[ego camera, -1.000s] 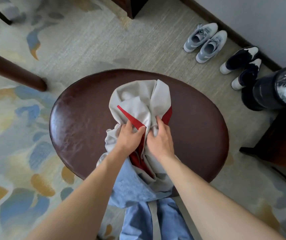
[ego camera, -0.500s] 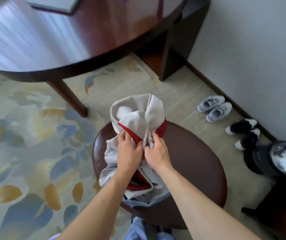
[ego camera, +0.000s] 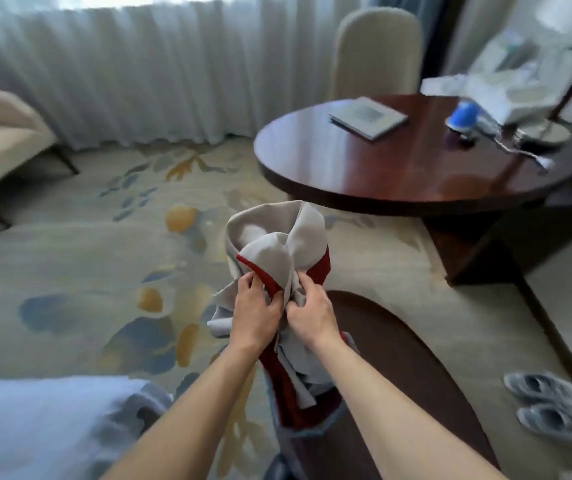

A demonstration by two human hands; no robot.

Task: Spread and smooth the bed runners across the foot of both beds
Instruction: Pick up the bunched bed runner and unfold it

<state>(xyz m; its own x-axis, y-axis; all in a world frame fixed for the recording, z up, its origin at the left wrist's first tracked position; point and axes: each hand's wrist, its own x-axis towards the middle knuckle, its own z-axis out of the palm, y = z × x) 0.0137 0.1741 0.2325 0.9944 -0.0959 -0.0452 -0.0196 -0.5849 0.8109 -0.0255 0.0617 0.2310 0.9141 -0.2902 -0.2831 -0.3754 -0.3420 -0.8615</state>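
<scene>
Runner: a bunched bed runner (ego camera: pixel 279 258), grey cloth with red bands, held up in the air in front of the person, above the near end of the stool
Left hand: the left hand (ego camera: pixel 255 313) is closed on the runner, fingers curled into the cloth at the left of the bundle
Right hand: the right hand (ego camera: pixel 310 318) is closed on the runner too, just beside the left hand, thumbs nearly touching
Runner against the grip: most of the grey folds rise above both hands in a loose knot; a red and grey tail hangs down below the wrists between the forearms
Stool: a dark brown oval stool (ego camera: pixel 405 368) on the floor, below and to the right of the bundle; whether the hanging tail touches it cannot be told
Bed: a white bed corner (ego camera: pixel 35 424) at lower left, well apart from the runner
Table: a round dark wood table (ego camera: pixel 416 168) beyond the hands, with a flat grey folder (ego camera: pixel 369 116) on top; the things at its far right edge are too blurred to tell
Shoes: a pair of grey shoes (ego camera: pixel 551 407) on the floor right of the stool
Floor: pale carpet (ego camera: pixel 87 258) with blue and yellow patches
Behind: white curtain (ego camera: pixel 139 74), a cream chair (ego camera: pixel 378 50) behind the table
</scene>
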